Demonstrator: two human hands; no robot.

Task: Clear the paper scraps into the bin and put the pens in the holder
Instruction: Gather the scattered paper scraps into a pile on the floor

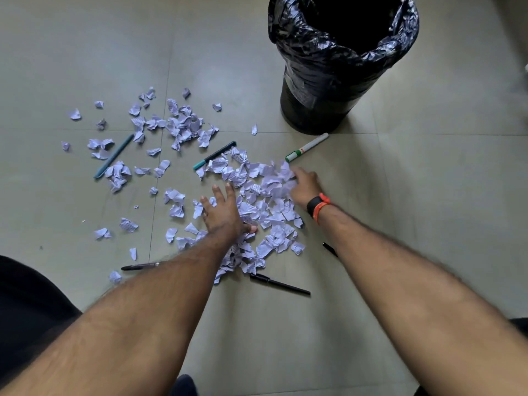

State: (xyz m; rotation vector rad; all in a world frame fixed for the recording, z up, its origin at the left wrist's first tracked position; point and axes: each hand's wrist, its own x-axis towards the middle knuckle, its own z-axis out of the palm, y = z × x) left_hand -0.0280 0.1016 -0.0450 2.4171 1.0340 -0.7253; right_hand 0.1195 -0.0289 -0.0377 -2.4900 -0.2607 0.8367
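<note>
nearest, a black pen (280, 285) is seen touching the near edge of the paper scraps (265, 212), and a dark pen (140, 266) lies to the left, one end hidden by the left forearm. either could be raked up with the paper and dropped into the bin if the heap is gathered without looking.

a little farther, the left hand (225, 215) is laid flat on the heap's left side, fingers spread wide, nothing held. the right hand (305, 185) is set at the heap's far right edge, so the main heap lies between the two hands. its fingers are blurred among the paper, and whether anything is gripped cannot be told. light scraps could be spilled from a loose scoop.

farther left, more scraps are scattered well apart from both hands, around a teal pen (214, 155) and a blue-grey pen (114, 156). a white marker (307, 147) lies just beyond the right hand. farthest right, the bin (314, 110) stands open, lined in black. no holder is seen.
</note>
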